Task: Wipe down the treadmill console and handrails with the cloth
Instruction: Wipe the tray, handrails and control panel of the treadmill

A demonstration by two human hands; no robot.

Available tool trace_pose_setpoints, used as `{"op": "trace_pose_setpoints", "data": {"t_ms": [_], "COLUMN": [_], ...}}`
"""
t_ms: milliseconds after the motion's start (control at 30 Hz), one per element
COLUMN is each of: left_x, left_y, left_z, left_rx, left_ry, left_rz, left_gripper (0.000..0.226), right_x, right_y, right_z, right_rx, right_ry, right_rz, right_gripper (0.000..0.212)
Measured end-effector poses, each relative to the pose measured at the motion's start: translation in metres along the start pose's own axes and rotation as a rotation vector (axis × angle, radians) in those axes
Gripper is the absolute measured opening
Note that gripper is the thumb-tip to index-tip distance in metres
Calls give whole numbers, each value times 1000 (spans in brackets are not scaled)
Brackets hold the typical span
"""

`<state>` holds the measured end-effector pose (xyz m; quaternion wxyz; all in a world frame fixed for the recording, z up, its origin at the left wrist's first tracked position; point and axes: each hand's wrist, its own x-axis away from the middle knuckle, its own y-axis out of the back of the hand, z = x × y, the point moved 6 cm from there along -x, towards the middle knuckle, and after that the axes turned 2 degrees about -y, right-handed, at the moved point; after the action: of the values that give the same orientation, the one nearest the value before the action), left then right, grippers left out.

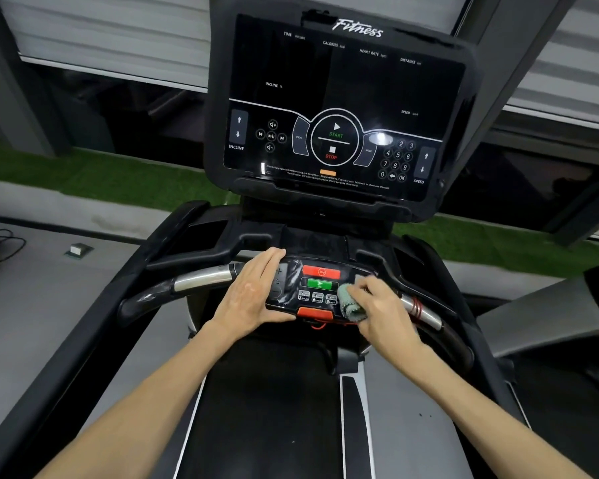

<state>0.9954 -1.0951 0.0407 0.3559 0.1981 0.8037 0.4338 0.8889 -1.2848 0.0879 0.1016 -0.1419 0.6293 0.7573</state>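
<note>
1. Cloth [351, 303]: a small grey-green folded wad, pressed against the right end of the small control panel [320, 288] that sits between the two handrails, near the person.
2. Right hand [382, 305]: its fingers are curled round the cloth and grip it from the right, with the knuckles up.
3. Left hand [253, 292]: it lies flat on the left end of the same panel with the fingers straight and together, pointing far. The thumb runs along the panel's near edge. It holds nothing.
4. On the panel, between the hands, are a red stop button [321, 272] and a green button [320, 284] just nearer than it. An orange clip [314, 312] sits at the near edge.
5. Left handrail [201, 280]: a silver grip reaching out left of the left hand.
6. Right handrail [426, 312]: a silver grip right of the right hand, with a red cord [416, 305] wound round it.
7. Treadmill console [336, 108]: a large dark screen standing far behind the panel, unlit, with printed START and STOP marks and a number pad.
8. The black belt [267, 409] runs near, under both forearms.
</note>
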Motion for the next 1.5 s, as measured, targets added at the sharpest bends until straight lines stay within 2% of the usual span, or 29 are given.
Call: {"op": "trace_pose_setpoints", "data": {"t_ms": [167,267,400,533,600,700,867,1267,1367,1500], "left_x": [-1,0,0,0,0,0,-1,0,0,0], "left_y": [0,0,1,2,1,0,1,4,2,2], "left_z": [0,0,-1,-1,-1,-1,-1,-2,0,-1], "left_rx": [13,8,3,3,-1,2,9,38,29,33], "left_ry": [-4,-2,-3,11,13,14,17,28,31,29], "left_rz": [-3,-3,-1,7,8,7,3,-5,1,-3], "left_gripper": [117,117,117,118,118,118,118,118,119,118], "right_x": [24,16,-21,-37,-28,-5,19,-38,-21,10], "right_y": [-16,-8,9,13,10,-5,-24,8,1,-17], "right_z": [5,5,0,-1,1,6,6,3,8,15], "right_rx": [-23,-21,-25,-1,-9,-20,-51,-30,-44,-16], "right_ry": [32,34,-33,-69,-53,2,29,-83,-48,31], "right_rz": [83,77,4,-52,-52,-12,77,-62,-29,60], "right_gripper": [57,52,43,51,49,48,57,38,35,43]}}
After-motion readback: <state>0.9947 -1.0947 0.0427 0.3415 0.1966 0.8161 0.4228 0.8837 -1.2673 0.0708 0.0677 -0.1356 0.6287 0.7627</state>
